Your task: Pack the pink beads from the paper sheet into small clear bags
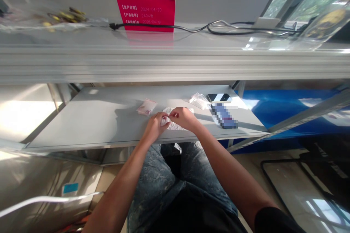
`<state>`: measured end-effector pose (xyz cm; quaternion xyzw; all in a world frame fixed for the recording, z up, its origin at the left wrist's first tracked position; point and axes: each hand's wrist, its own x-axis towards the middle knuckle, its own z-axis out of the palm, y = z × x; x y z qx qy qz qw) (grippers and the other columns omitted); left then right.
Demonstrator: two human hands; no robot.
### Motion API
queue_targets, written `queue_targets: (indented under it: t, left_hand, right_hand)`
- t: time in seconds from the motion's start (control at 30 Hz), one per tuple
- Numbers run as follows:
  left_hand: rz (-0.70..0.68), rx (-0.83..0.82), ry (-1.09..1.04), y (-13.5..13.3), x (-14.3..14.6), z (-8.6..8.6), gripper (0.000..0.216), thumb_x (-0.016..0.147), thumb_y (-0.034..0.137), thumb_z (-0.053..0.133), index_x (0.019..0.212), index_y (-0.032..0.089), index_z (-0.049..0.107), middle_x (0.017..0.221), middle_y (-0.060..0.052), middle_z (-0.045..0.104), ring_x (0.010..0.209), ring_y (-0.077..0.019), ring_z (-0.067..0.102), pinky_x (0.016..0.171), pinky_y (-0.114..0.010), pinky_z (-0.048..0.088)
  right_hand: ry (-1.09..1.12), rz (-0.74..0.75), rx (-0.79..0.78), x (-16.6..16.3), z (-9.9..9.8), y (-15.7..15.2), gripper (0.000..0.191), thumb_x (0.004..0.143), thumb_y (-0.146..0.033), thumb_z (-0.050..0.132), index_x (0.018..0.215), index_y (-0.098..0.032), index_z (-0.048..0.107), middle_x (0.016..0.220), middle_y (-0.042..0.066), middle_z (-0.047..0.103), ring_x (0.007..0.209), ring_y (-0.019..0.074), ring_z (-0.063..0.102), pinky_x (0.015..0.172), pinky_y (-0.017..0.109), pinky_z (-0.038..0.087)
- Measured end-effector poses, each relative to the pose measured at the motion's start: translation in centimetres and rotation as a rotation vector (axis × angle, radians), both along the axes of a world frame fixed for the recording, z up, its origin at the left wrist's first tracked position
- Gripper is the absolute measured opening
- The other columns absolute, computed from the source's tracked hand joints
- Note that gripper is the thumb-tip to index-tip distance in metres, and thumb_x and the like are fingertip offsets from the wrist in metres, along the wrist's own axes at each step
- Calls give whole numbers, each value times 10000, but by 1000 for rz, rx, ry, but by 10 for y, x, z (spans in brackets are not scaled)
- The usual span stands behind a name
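Note:
My left hand [156, 126] is closed around a small whitish, partly clear thing [164, 120] near the front edge of the grey shelf board. Against it, the fingers of my right hand [182, 117] are pinched together, and what they hold is too small to name. Both hands meet over a crumpled white sheet [175, 126] that lies on the board, partly hidden by them. To the left and behind lies a clear bag with pinkish contents [147, 107]. Another clear plastic bag [199, 101] is behind my right hand.
A phone [219, 97] and a dark blue, blurred-out flat object [224, 116] lie on the board's right side. Above runs a thick shelf edge [175, 63] bearing red boxes [147, 12] and a black cable [191, 29]. Metal frame bars [295, 114] slope at the right.

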<state>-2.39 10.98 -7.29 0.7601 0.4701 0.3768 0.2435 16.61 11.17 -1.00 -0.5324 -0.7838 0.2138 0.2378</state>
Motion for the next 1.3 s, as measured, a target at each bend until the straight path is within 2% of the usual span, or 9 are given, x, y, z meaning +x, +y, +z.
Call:
queue_targets:
  t: [0.13, 0.33, 0.5, 0.6, 0.7, 0.83, 0.97, 1.1, 1.3]
  left_hand:
    - [19, -14, 11, 0, -2, 1, 304, 821, 219, 712, 1118, 194, 658, 1067, -83, 731, 1005, -258, 697, 929, -367, 539]
    - [40, -44, -7, -5, 0, 4, 272, 841, 267, 729, 1099, 209, 667, 1077, -70, 750, 989, -239, 718, 923, -347, 554]
    - [39, -35, 43, -7, 1, 7, 263, 847, 228, 716, 1105, 217, 666, 1089, -60, 752, 1018, -231, 717, 949, -342, 546]
    - [41, -2, 58, -8, 1, 7, 261, 845, 216, 715, 1100, 219, 666, 1084, -56, 749, 1006, -223, 716, 941, -334, 548]
    - [41, 31, 84, -8, 2, 6, 265, 836, 202, 721, 1095, 219, 665, 1069, -54, 745, 993, -221, 712, 931, -332, 552]
    - [45, 59, 108, -7, 2, 4, 255, 840, 193, 723, 1087, 217, 663, 1051, -58, 737, 983, -222, 706, 921, -334, 552]
    - [31, 72, 107, -6, 2, 2, 266, 833, 182, 733, 1087, 218, 661, 1041, -59, 734, 981, -224, 705, 914, -331, 550]
    - [24, 72, 102, -7, 2, 3, 261, 843, 182, 730, 1091, 218, 653, 1052, -58, 731, 988, -222, 705, 923, -336, 545]
    - [28, 67, 107, -8, 2, 6, 258, 844, 186, 728, 1089, 223, 656, 1055, -57, 733, 988, -225, 706, 924, -341, 547]
  right_hand:
    - [67, 47, 7, -14, 0, 2, 199, 933, -267, 618, 909, -198, 803, 899, 33, 769, 792, 153, 664, 699, 225, 437]
    - [39, -184, 0, 41, -9, 2, 213, 917, -304, 634, 869, -176, 797, 785, 46, 756, 695, 168, 659, 646, 238, 429]
    - [-92, -134, -7, 69, -24, -2, 182, 890, -244, 638, 946, -183, 800, 863, 57, 762, 707, 178, 651, 640, 244, 417]
    - [-133, -91, 16, 66, -32, -2, 199, 870, -242, 666, 1019, -198, 790, 952, 65, 760, 771, 187, 653, 682, 245, 422]
    - [-164, -92, 26, 61, -36, -1, 155, 881, -270, 668, 956, -192, 779, 936, 72, 749, 813, 195, 649, 711, 248, 415]
    - [-179, -141, 29, 60, -36, -2, 145, 896, -265, 634, 857, -185, 749, 861, 61, 732, 735, 179, 622, 654, 253, 382]
    - [-98, -213, 31, 60, -35, -4, 123, 884, -241, 629, 913, -191, 738, 868, 45, 737, 706, 167, 618, 632, 248, 385]
    - [-130, -193, 14, 56, -35, -4, 144, 872, -284, 685, 962, -197, 756, 896, 56, 735, 756, 184, 637, 669, 253, 403]
    - [-176, -151, 15, 53, -34, -3, 154, 915, -313, 659, 944, -213, 773, 878, 58, 726, 745, 180, 632, 662, 250, 387]
